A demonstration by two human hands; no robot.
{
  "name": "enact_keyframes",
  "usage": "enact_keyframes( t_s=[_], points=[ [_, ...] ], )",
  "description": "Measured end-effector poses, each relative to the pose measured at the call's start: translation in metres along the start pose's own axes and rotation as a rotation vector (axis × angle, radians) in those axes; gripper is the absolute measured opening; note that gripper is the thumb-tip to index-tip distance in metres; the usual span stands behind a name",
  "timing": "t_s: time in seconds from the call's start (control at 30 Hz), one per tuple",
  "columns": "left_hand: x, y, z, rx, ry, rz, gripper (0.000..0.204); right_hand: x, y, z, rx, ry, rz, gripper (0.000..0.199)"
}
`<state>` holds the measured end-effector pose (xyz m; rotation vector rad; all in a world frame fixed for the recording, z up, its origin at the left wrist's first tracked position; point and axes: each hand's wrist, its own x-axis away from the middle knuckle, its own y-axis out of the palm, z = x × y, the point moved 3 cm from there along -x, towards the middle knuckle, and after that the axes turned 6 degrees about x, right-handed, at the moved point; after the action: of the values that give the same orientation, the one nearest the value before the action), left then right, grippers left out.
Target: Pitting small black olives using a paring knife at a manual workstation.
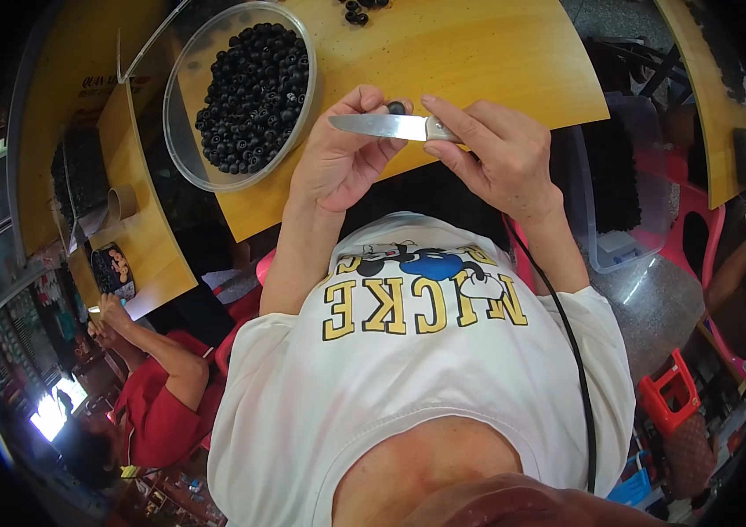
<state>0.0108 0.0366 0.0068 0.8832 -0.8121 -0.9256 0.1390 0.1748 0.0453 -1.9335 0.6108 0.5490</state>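
Note:
My left hand (pixel 342 167) pinches a small round black piece (pixel 397 107) between thumb and fingertips, just above the near edge of the table. In my right hand (pixel 505 145) is a small knife (pixel 382 126), gripped by its pale handle. Its blade points left, passing in front of the black piece and the left fingers. Whether the edge touches the piece I cannot tell. Left of my hands stands a clear plastic tub (pixel 181 105) heaped with round black pieces (pixel 254 97), many showing a hole. A few loose black pieces (pixel 355 14) lie farther back on the table.
The yellow wooden table (pixel 443 48) ends just before my body. At the left, a person in red (pixel 162 395) works at another table beside a small tray (pixel 131 288). A clear bin (pixel 654 220) with dark contents stands at the right, above a red stool (pixel 672 400).

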Motion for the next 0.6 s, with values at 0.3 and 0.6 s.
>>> enact_keyframes(
  t_s=[0.3, 0.6],
  points=[
    [0.002, -0.004, 0.003, -0.056, -0.057, -0.022, 0.018, 0.007, -0.001, 0.014, -0.040, -0.029, -0.076, 0.035],
    [0.022, 0.015, 0.005, 0.049, -0.074, 0.026, 0.022, 0.010, 0.009, 0.049, -0.141, 0.359, 0.097, 0.024]
  ],
)
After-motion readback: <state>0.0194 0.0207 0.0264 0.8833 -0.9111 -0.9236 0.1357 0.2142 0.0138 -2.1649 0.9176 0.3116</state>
